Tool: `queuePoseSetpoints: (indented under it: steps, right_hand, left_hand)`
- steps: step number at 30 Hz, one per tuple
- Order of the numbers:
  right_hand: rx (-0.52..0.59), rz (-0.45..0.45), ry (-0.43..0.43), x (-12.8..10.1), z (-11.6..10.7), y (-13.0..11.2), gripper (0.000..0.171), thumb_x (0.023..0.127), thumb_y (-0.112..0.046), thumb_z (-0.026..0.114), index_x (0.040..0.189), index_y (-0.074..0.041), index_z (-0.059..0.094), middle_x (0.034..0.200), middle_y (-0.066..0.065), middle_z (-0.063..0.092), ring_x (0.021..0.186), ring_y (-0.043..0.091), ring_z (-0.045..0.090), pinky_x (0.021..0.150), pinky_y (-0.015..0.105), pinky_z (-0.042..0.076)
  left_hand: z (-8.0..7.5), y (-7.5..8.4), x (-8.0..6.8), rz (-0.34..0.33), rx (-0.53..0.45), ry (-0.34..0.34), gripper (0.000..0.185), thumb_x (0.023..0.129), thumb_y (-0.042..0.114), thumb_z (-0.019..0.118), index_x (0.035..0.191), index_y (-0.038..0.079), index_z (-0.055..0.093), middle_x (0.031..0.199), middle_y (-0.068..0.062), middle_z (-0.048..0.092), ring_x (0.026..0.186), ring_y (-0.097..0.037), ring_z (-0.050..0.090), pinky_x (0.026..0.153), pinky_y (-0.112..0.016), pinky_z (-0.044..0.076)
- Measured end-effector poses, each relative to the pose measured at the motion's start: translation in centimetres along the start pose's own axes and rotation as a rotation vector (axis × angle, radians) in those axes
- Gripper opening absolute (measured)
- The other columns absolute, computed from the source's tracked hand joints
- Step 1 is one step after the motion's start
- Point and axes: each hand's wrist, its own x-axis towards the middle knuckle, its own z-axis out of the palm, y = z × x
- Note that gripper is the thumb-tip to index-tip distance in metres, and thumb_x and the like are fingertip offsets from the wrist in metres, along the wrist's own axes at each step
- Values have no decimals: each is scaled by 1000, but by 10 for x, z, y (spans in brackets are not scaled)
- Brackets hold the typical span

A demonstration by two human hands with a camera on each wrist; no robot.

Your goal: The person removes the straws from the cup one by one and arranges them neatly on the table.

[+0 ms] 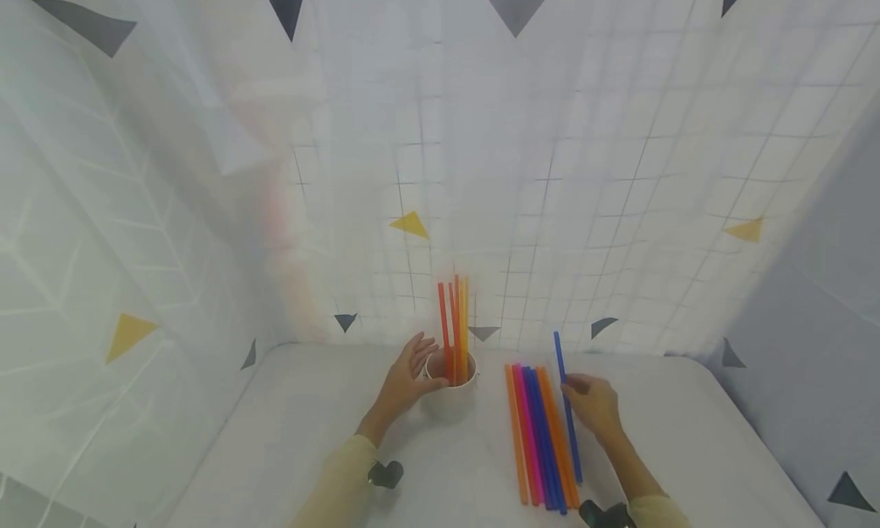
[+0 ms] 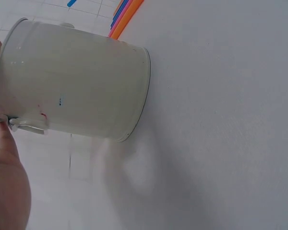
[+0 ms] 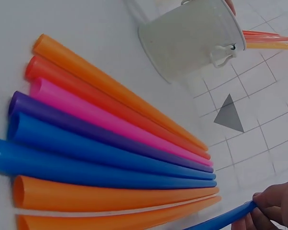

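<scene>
A white cup (image 1: 450, 394) stands on the white table (image 1: 302, 429) and holds several red, orange and yellow straws (image 1: 454, 325) upright. My left hand (image 1: 406, 379) rests against the cup's left rim with straight fingers; the left wrist view shows the cup (image 2: 74, 81) close up. My right hand (image 1: 593, 402) pinches a blue straw (image 1: 565, 394) and tilts its far end up, beside a row of orange, pink, purple and blue straws (image 1: 539, 436) lying flat. In the right wrist view my fingertips (image 3: 273, 206) pinch the blue straw (image 3: 221, 219) past the row of straws (image 3: 105, 143).
White sheets printed with grey and yellow triangles (image 1: 410, 224) hang around the table on the back and both sides. The table's rounded far corners meet the sheets. Bare tabletop lies left of the cup and right of the straw row.
</scene>
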Motion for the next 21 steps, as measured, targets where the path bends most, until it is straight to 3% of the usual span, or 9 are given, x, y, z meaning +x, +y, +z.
queuePoseSetpoints:
  steps: [9,16,21]
  right_hand:
    - [-20,37,-34,-5,2,11,41,92,-20,65,122,7,61,115,28,64,96,38,67,72,42,59]
    - [-44,98,-82,-7,6,15,44,93,-22,64,126,7,58,121,29,61,108,43,61,80,48,56]
    - [-36,122,-107,-9,7,15,44,94,-22,63,126,8,58,122,29,60,108,41,61,82,48,56]
  left_hand:
    - [1,-1,1,27,-11,-2,99,78,17,83,155,17,19,150,-11,42,139,-19,38,109,-36,32]
    - [0,-4,1,30,8,0,98,78,22,84,154,19,22,150,-11,43,138,-15,39,109,-32,33]
    - [0,-4,1,21,7,3,98,78,24,84,154,22,22,150,-8,43,138,-12,39,109,-31,33]
